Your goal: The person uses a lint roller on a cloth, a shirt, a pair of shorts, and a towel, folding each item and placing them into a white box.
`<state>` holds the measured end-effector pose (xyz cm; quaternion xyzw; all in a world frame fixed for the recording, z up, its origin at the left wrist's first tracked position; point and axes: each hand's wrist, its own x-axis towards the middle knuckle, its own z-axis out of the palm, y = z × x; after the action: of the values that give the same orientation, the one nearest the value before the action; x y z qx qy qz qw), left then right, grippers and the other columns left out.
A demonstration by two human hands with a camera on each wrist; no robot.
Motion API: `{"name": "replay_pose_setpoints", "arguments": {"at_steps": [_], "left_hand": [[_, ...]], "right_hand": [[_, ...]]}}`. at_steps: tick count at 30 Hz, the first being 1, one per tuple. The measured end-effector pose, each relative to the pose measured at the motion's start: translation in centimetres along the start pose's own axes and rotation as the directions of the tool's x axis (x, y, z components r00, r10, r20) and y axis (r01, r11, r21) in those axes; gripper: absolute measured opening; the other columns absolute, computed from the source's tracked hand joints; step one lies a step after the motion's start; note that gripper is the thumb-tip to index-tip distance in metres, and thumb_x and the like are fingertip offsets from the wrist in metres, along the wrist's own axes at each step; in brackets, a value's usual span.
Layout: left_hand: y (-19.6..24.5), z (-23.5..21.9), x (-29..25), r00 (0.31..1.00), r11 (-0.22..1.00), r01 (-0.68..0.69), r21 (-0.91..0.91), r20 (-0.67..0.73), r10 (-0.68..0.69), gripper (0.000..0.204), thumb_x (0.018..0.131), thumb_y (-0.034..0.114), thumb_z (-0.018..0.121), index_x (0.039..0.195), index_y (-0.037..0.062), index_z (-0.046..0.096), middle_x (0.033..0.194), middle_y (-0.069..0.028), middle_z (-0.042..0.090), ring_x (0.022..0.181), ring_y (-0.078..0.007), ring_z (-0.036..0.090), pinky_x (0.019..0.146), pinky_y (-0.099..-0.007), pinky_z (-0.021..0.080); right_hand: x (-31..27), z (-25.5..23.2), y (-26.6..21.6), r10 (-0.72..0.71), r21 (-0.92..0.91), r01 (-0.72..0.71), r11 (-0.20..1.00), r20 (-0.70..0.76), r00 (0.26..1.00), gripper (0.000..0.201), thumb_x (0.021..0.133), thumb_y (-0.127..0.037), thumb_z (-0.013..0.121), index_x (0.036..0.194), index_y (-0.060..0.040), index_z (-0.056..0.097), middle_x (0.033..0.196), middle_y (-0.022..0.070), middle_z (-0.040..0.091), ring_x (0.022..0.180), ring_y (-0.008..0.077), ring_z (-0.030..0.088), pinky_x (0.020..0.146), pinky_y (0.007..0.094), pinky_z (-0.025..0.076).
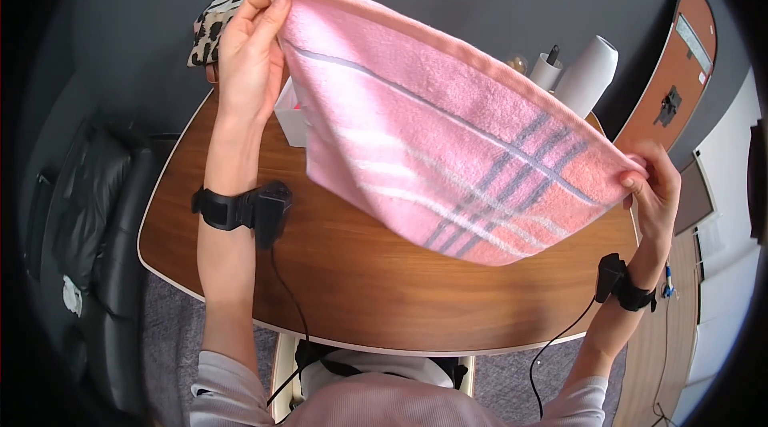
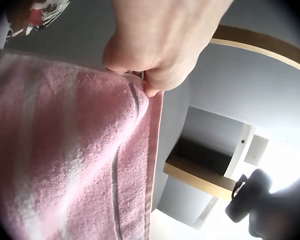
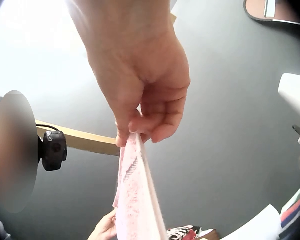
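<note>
A pink towel (image 1: 432, 123) with grey and white stripes hangs stretched between both hands above the wooden table. My left hand (image 1: 250, 55) pinches its upper left corner, raised higher than the other side. At the lower right, my right hand (image 1: 658, 187) pinches the opposite corner between thumb and fingers. In the left wrist view the left hand (image 2: 155, 45) grips the towel (image 2: 90, 145) at its edge. Seen nearly edge-on in the right wrist view, the towel (image 3: 135, 195) drops from the fingertips of the right hand (image 3: 150, 95).
The wooden table (image 1: 336, 283) carries a white box (image 1: 293, 119), partly behind the towel, and a white cylindrical holder (image 1: 546, 71) beside a tall white device (image 1: 590, 71). A patterned fabric item (image 1: 210, 31) sits at the back left. An orange-backed board (image 1: 680, 67) leans against the wall. Wrist-camera cables hang down.
</note>
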<state>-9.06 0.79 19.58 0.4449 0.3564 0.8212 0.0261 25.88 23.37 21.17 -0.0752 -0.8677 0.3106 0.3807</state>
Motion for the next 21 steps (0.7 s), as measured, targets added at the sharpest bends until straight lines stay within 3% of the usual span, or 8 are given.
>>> {"name": "replay_pose_setpoints", "arguments": {"at_steps": [4,7,10,14,15,17,19,21], "left_hand": [[-0.1,-0.1,0.1,1.000,0.994,-0.028,0.109,0.000,0.028,0.014,0.086,0.009,0.054,0.097,0.0005,0.052,0.090,-0.0050,0.058,0.082,-0.0079,0.054,0.074,-0.0204,0.044],[-0.9,-0.2,0.5,1.000,0.969,0.008,0.246,-0.016,-0.004,0.015,0.084,0.010,0.057,0.095,0.0011,0.053,0.085,-0.0029,0.058,0.076,-0.0058,0.053,0.068,-0.0183,0.042],[-1.4,0.0,1.7,0.993,0.914,0.109,0.392,-0.010,-0.114,0.013,0.085,0.014,0.057,0.092,0.0042,0.053,0.085,-0.0006,0.057,0.077,-0.0063,0.053,0.067,-0.0197,0.043],[0.3,1.8,1.5,0.996,0.953,-0.043,0.299,0.089,0.017,0.012,0.086,0.013,0.055,0.094,0.0039,0.053,0.086,-0.0013,0.056,0.079,-0.0067,0.054,0.069,-0.0201,0.043],[1.0,2.2,0.8,0.998,0.953,-0.046,0.299,0.055,0.031,0.012,0.085,0.012,0.055,0.094,0.0034,0.053,0.085,-0.0010,0.056,0.077,-0.0062,0.053,0.066,-0.0194,0.043],[2.3,3.0,-1.5,0.998,0.952,-0.049,0.303,-0.011,0.055,0.012,0.084,0.010,0.056,0.094,0.0022,0.053,0.083,-0.0002,0.056,0.073,-0.0051,0.053,0.059,-0.0180,0.042],[3.4,1.0,-5.2,0.996,0.929,0.041,0.367,0.060,-0.068,0.010,0.083,0.008,0.056,0.091,0.0028,0.053,0.083,-0.0006,0.055,0.073,-0.0048,0.050,0.060,-0.0181,0.040],[4.1,-1.3,-9.7,0.955,0.862,0.116,0.493,0.182,-0.233,0.009,0.080,0.004,0.057,0.087,0.0036,0.052,0.082,-0.0006,0.054,0.072,-0.0042,0.048,0.061,-0.0176,0.037]], "right_hand": [[1.3,0.0,0.1,0.183,-0.201,-0.184,0.962,-0.024,0.983,0.023,0.080,-0.020,0.062,0.082,0.0024,0.057,0.071,0.0000,0.053,0.060,0.0053,0.046,0.048,0.0186,0.037],[3.1,0.1,2.3,0.039,-0.380,-0.083,0.921,-0.122,0.992,0.023,0.083,-0.022,0.059,0.081,0.0015,0.056,0.069,-0.0009,0.053,0.062,0.0060,0.046,0.057,0.0208,0.038],[5.2,-0.1,4.3,0.007,-0.302,-0.073,0.950,-0.214,0.977,0.022,0.087,-0.022,0.054,0.087,0.0001,0.056,0.074,-0.0015,0.053,0.071,0.0054,0.044,0.067,0.0194,0.036],[6.2,-1.9,3.8,-0.104,-0.188,0.047,0.981,-0.308,0.946,0.020,0.090,-0.020,0.049,0.091,-0.0006,0.055,0.079,-0.0032,0.051,0.077,0.0046,0.043,0.072,0.0178,0.034],[6.1,-2.4,3.4,-0.115,-0.173,0.061,0.983,-0.322,0.940,0.020,0.091,-0.020,0.048,0.091,-0.0006,0.055,0.080,-0.0034,0.051,0.077,0.0046,0.043,0.072,0.0178,0.034],[4.5,-3.1,2.9,-0.021,-0.112,-0.006,0.994,-0.242,0.970,0.022,0.091,-0.022,0.047,0.088,-0.0016,0.054,0.078,-0.0030,0.048,0.076,0.0045,0.042,0.070,0.0183,0.034],[1.7,-3.4,3.0,0.142,0.044,-0.137,0.990,-0.117,0.983,0.022,0.091,-0.023,0.048,0.086,-0.0023,0.054,0.077,-0.0030,0.047,0.075,0.0048,0.042,0.069,0.0187,0.034],[-1.8,-3.0,4.2,0.212,0.004,-0.214,0.977,0.134,0.968,0.021,0.089,-0.023,0.051,0.082,-0.0033,0.053,0.075,-0.0018,0.047,0.073,0.0062,0.044,0.067,0.0202,0.036]]}}
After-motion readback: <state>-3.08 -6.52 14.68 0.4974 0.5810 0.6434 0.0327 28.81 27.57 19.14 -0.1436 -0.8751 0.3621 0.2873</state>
